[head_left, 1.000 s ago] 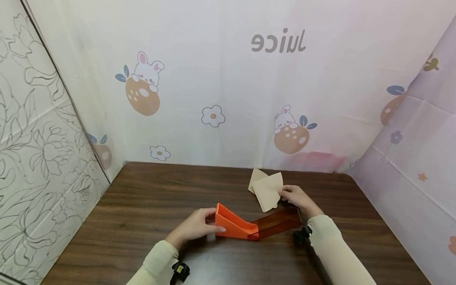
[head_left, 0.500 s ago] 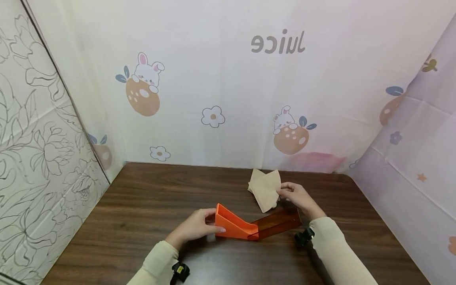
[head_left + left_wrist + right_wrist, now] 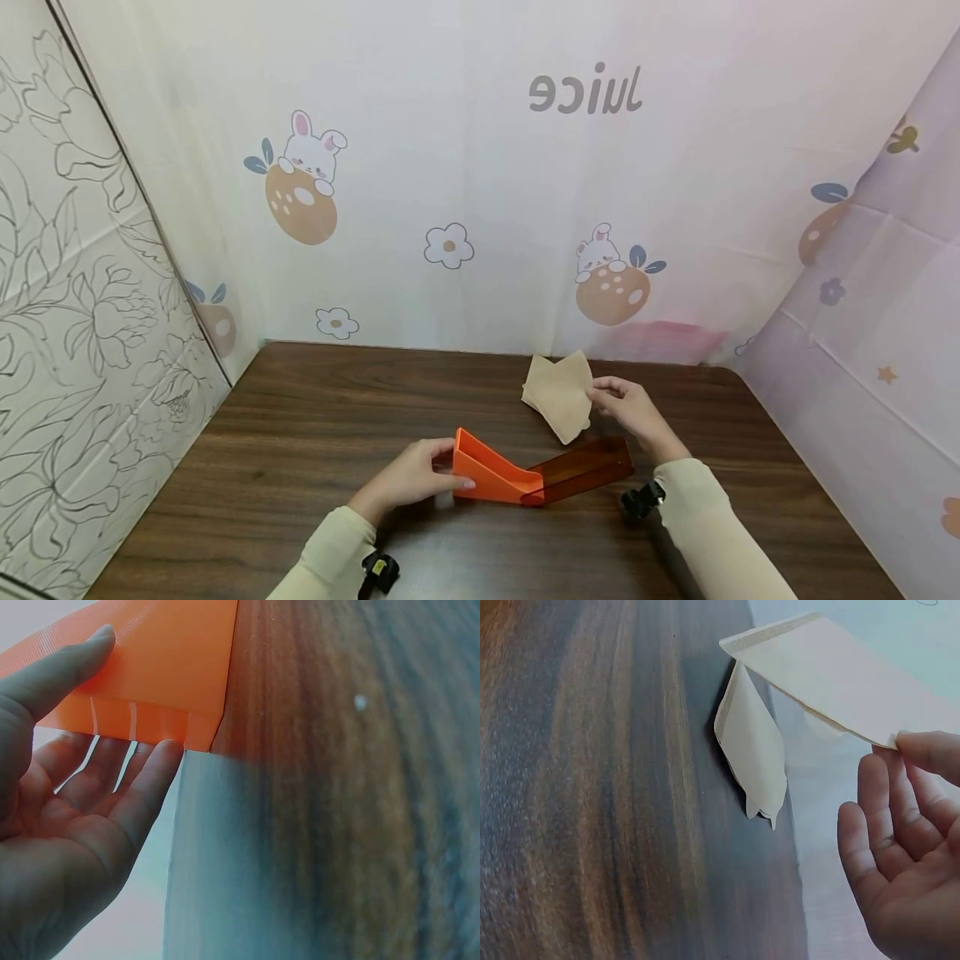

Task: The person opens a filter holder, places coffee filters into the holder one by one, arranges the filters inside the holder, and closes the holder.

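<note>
My left hand grips the tall end of an orange coffee filter holder, which stands on the table. In the left wrist view the thumb lies on one face of the holder and the fingers are behind it. Its see-through brown lid is swung out to the right. Beyond the lid, my right hand pinches the side edge of a tan paper coffee filter between thumb and index finger. The right wrist view shows this filter raised over other filters lying on the table.
The dark wood-grain table reaches back to a patterned cloth hanging behind it. Further cloth hangs at the left and right sides. A black wrist camera sits under the right wrist, near the lid.
My right hand has moved slightly up and away, and the pinched filter has turned more upright and shifted toward the back. The left hand, holder and lid have stayed still.
</note>
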The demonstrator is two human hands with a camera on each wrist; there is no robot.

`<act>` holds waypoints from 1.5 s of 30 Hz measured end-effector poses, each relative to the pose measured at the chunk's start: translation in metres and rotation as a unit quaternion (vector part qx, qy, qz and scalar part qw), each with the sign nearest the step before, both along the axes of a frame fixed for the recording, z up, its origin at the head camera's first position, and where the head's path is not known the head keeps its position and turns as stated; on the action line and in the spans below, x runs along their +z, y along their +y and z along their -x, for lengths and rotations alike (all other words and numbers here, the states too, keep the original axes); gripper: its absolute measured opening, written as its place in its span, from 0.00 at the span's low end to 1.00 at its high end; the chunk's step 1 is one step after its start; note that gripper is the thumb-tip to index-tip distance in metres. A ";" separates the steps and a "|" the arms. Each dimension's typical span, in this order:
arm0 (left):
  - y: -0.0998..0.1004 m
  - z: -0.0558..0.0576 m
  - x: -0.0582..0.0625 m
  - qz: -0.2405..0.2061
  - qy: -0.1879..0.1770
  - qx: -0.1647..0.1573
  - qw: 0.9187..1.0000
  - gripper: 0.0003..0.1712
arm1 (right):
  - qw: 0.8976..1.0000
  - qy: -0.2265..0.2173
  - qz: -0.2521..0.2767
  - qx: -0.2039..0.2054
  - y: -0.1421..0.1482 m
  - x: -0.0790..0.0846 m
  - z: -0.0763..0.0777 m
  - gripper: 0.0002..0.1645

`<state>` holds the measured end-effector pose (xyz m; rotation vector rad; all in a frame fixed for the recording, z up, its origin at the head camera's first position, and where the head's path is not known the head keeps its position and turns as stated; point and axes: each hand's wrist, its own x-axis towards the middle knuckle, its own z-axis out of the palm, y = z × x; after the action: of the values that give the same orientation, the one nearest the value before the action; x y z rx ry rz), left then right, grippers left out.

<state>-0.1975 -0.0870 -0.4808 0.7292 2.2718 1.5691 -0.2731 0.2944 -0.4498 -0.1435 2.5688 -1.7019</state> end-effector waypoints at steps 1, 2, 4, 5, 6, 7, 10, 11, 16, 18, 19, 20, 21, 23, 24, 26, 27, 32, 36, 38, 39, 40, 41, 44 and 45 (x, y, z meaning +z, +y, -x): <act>0.000 0.000 0.000 0.002 0.001 0.000 1.000 0.20 | 1.000 0.002 0.001 0.001 0.000 0.000 0.000 0.26; 0.000 0.000 0.000 0.004 0.003 0.000 1.000 0.20 | 1.000 0.004 0.002 0.002 0.000 0.001 0.000 0.26; 0.000 0.000 -0.001 0.007 0.001 0.000 1.000 0.20 | 1.000 0.007 0.002 0.002 0.000 0.001 -0.001 0.26; 0.000 0.001 -0.001 0.008 0.000 0.000 1.000 0.20 | 1.000 0.008 0.002 0.002 0.000 0.002 -0.001 0.26; 0.000 0.000 0.000 0.009 -0.001 0.000 1.000 0.20 | 1.000 0.010 0.001 0.001 0.000 0.002 -0.001 0.26; 0.000 0.001 0.000 0.010 -0.001 0.000 1.000 0.20 | 1.000 0.012 0.001 0.000 0.000 0.003 -0.001 0.26; 0.000 0.001 0.000 0.007 0.001 0.000 1.000 0.20 | 1.000 0.021 0.001 -0.002 0.000 0.004 -0.001 0.26; 0.000 0.001 0.000 0.006 0.002 -0.001 1.000 0.20 | 1.000 0.024 0.001 -0.004 0.000 0.005 -0.001 0.26; 0.000 0.000 0.001 0.001 0.005 -0.002 1.000 0.20 | 0.999 0.040 0.000 -0.004 -0.001 0.012 -0.005 0.26; 0.000 0.000 0.002 0.002 0.007 -0.002 1.000 0.20 | 0.999 0.043 0.001 -0.002 -0.002 0.015 -0.006 0.25; 0.000 0.000 0.002 0.004 0.008 -0.002 1.000 0.20 | 0.999 0.044 0.001 -0.002 -0.003 0.016 -0.007 0.25; 0.000 0.000 0.002 0.004 0.009 -0.002 1.000 0.20 | 0.999 0.044 0.001 0.000 -0.003 0.017 -0.007 0.25; 0.000 0.000 0.002 0.004 0.009 -0.002 1.000 0.20 | 0.999 0.045 -0.001 0.001 -0.004 0.019 -0.008 0.25; 0.000 0.000 0.001 0.007 0.009 -0.002 1.000 0.20 | 0.999 0.043 -0.008 0.002 -0.004 0.021 -0.010 0.25; 0.000 0.000 0.001 0.007 0.007 -0.001 1.000 0.20 | 0.999 0.042 -0.013 0.002 -0.005 0.022 -0.010 0.25; 0.000 0.001 0.000 0.009 0.006 0.000 1.000 0.19 | 0.999 0.039 -0.020 0.002 -0.005 0.025 -0.013 0.25; 0.000 0.001 -0.001 0.009 0.006 0.000 1.000 0.19 | 0.999 0.039 -0.024 0.002 -0.006 0.026 -0.014 0.25; 0.000 0.001 -0.002 0.002 0.007 -0.004 1.000 0.20 | 0.998 0.052 -0.034 0.009 -0.007 0.033 -0.020 0.24; 0.000 0.000 0.000 0.000 0.006 -0.005 1.000 0.20 | 0.997 0.069 -0.040 0.017 -0.007 0.039 -0.023 0.22; 0.000 0.000 0.001 -0.001 0.002 -0.005 1.000 0.20 | 0.996 0.076 -0.041 0.022 -0.007 0.040 -0.024 0.22; 0.000 -0.001 0.001 -0.003 0.002 -0.004 1.000 0.20 | 0.996 0.079 -0.041 0.024 -0.007 0.041 -0.024 0.22; 0.000 -0.001 0.001 -0.004 0.001 -0.004 1.000 0.20 | 0.996 0.081 -0.040 0.025 -0.008 0.042 -0.025 0.22; 0.001 -0.001 0.001 -0.005 0.000 -0.003 1.000 0.20 | 0.996 0.082 -0.039 0.027 -0.008 0.043 -0.025 0.21; 0.001 -0.001 0.000 -0.009 -0.004 0.000 1.000 0.20 | 0.995 0.086 -0.035 0.034 -0.009 0.045 -0.027 0.21; 0.001 -0.001 0.000 -0.010 -0.004 0.000 1.000 0.20 | 0.995 0.088 -0.033 0.036 -0.010 0.046 -0.027 0.21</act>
<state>-0.1965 -0.0859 -0.4808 0.7254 2.2531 1.5950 -0.2457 0.2845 -0.4037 -0.3953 2.7028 -1.6474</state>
